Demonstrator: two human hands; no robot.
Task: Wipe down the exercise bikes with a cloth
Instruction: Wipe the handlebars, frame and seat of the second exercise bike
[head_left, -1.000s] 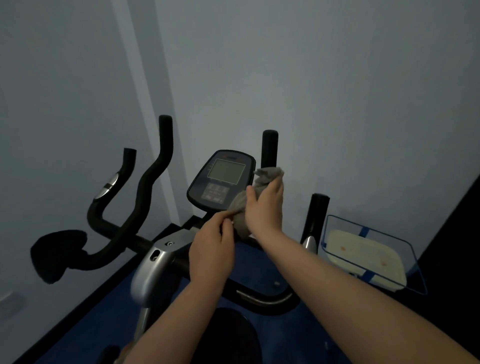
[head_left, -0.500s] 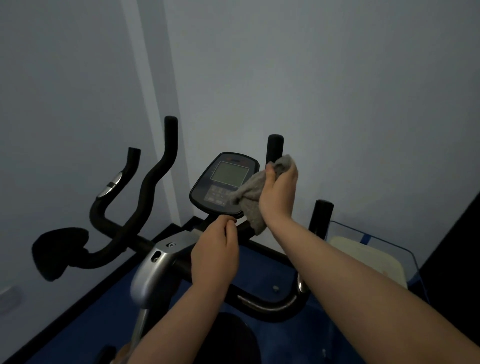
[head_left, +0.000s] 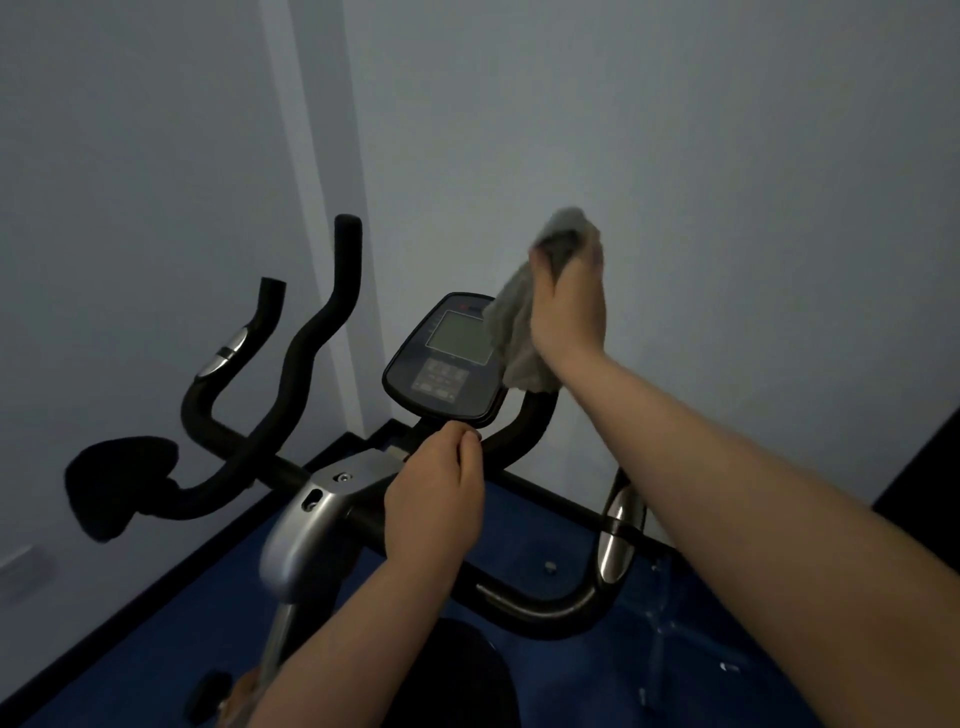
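Grey cloth (head_left: 511, 332) raised higher up the right handlebar (head_left: 524, 426).
Gripped in right hand (head_left: 569, 306), now hiding the bar's tip; left hand (head_left: 436, 501) curled, still pinching beneath console (head_left: 447, 358).

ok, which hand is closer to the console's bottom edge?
Left. The left hand sits just below the console, fingertips at its bottom edge. The right hand grips the cloth higher up, beside its upper right corner.

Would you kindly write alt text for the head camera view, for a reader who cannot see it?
A person's right hand grips a grey cloth wrapped round the upright right handlebar post of an exercise bike, beside its console. The left hand rests with curled fingers just below the console. Pale walls and blue floor surround the bike.
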